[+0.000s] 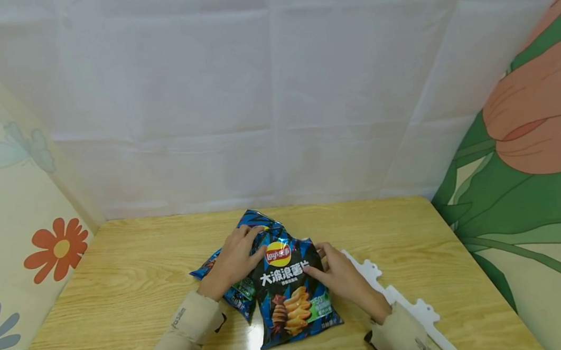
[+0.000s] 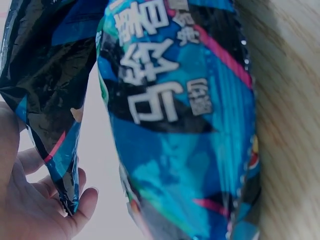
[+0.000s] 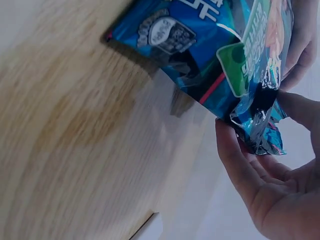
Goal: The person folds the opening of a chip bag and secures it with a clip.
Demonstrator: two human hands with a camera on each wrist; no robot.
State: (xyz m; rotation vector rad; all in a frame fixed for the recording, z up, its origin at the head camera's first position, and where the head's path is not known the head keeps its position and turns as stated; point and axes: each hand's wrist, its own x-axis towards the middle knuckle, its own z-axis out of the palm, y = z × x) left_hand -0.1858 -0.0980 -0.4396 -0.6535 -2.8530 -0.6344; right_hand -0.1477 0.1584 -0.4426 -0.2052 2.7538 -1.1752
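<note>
A blue-and-black Lay's potato chip bag (image 1: 284, 296) faces up, printed with squid and chips. At its upper left edge, my left hand (image 1: 232, 259) holds it, thumb on the front. My right hand (image 1: 345, 277) pinches its upper right edge; the right wrist view shows thumb and fingers (image 3: 237, 160) on either side of the crimped corner. Matching blue packaging (image 1: 241, 301) lies behind and to the left, partly hidden by the left hand and the front bag. In the left wrist view, fingers (image 2: 87, 207) curl around a dark bag corner (image 2: 65, 165) beside another blue bag face (image 2: 170, 150).
On the wood-grain table (image 1: 138, 277), a white strip with scalloped bumps (image 1: 413, 308) lies along the right forearm. Behind stands a white cloth backdrop (image 1: 200, 94). Walls painted with flowers (image 1: 58, 249) flank the table on both sides.
</note>
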